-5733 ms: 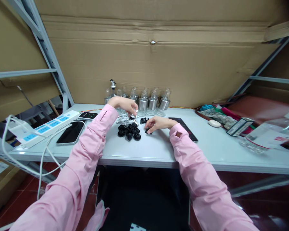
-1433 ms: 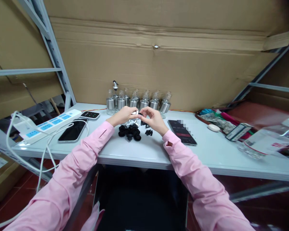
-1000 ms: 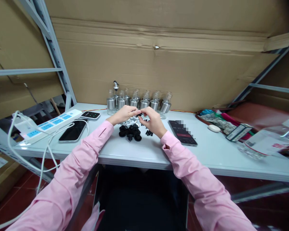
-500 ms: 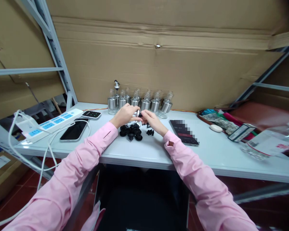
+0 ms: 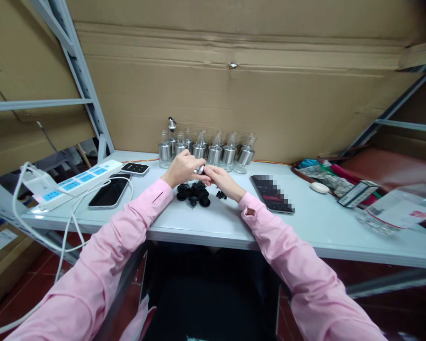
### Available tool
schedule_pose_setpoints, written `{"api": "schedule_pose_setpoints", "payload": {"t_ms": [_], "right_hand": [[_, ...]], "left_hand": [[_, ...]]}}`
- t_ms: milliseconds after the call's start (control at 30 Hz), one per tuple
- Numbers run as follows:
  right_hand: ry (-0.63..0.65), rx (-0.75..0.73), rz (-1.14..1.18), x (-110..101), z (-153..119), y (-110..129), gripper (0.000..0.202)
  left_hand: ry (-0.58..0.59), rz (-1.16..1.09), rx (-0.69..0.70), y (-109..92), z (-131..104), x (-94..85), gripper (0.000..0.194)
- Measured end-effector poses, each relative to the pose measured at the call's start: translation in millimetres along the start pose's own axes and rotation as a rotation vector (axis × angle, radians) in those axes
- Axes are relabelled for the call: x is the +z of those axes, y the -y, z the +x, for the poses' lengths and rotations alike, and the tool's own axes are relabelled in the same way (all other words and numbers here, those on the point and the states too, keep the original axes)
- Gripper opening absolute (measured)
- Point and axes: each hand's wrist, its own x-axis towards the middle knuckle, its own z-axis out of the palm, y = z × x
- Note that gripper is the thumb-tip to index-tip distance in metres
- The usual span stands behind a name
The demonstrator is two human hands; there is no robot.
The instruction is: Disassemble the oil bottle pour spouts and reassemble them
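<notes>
My left hand [image 5: 182, 169] is closed around a small silver metal pourer spout [image 5: 200, 169], held just above the table. The fingers of my right hand [image 5: 220, 179] pinch at its right end, where a bit of a black plastic piece shows; most of that piece is hidden by the fingers. Below my hands lies a pile of black pourer stoppers [image 5: 193, 193]. Several much smaller black pieces [image 5: 220, 194] sit to its right. Behind my hands stand several glass bottles with steel sleeves [image 5: 215, 154]. One at the back left carries a finished-looking pourer top [image 5: 172, 124].
On the left are a power strip [image 5: 80, 182] with white cables, a phone [image 5: 110, 192] and a small dark-faced device [image 5: 135, 169]. To the right lie another phone [image 5: 272, 194], a white oval object [image 5: 319, 188], a small box [image 5: 358, 194] and a clear plastic bottle [image 5: 404, 208]. Cardboard [image 5: 270, 104] stands behind.
My right fingers have moved slightly left against the silver spout, so the black piece that showed between my hands is now mostly covered. The bottles and the pile stay put.
</notes>
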Motion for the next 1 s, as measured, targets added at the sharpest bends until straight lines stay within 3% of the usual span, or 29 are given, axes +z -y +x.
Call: {"api": "schedule_pose_setpoints", "payload": {"t_ms": [300, 567, 733, 1000], "right_hand": [[-0.079, -0.121, -0.182, 0.0, 1.2, 3.4, 0.045], [-0.204, -0.227, -0.518, 0.3, -2.9, 4.3, 0.022], [-0.257, -0.331, -0.656, -1.1, -3.4, 0.8, 0.022], [-0.261, -0.472, -0.814, -4.2, -1.8, -2.2, 0.026]], "left_hand": [[-0.010, -0.067, -0.038, 6.3, 3.8, -2.5, 0.071], [0.072, -0.197, -0.169, 9.0, 4.0, -1.0, 0.063], [0.134, -0.289, -0.266, 7.2, 7.1, -2.4, 0.059], [0.103, -0.421, -0.298, 7.4, 10.4, -5.1, 0.061]]}}
